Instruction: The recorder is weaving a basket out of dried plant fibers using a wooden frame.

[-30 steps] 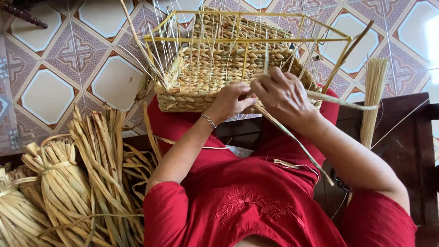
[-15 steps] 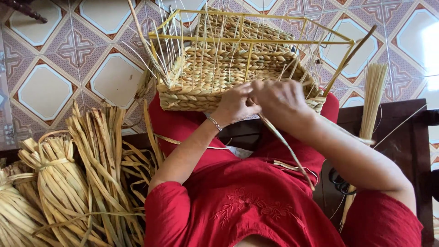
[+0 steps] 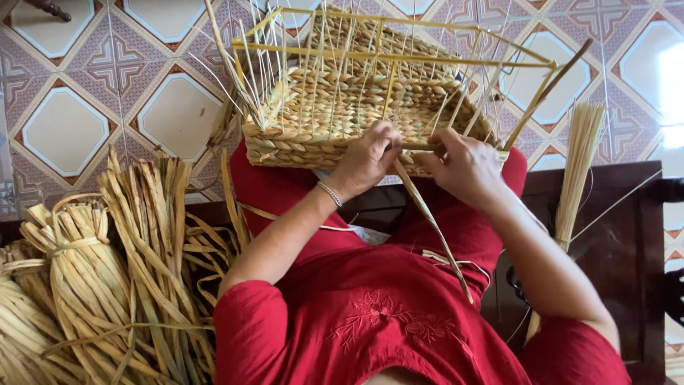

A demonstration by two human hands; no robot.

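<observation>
At the frame's centre the left hand (image 3: 368,158) presses closed fingers on the near wall of the half-woven basket (image 3: 356,121). A long straw strand (image 3: 431,221) runs diagonally towards lower right. The right hand (image 3: 467,167) pinches it at the rim.

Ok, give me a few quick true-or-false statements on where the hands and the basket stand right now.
1. Both hands are at the near wall of the woven basket. True: the left hand and right hand rest against its near edge.
2. The basket sits on the tiled floor. False: it rests on the person's lap, over the red clothing.
3. A long flat strand trails from between the hands down across the lap. True.
4. The bundles of dried strands lie on the person's right. False: they lie on the left.
5. The basket's wire frame is fully woven to the top. False: its upper part is bare.
</observation>
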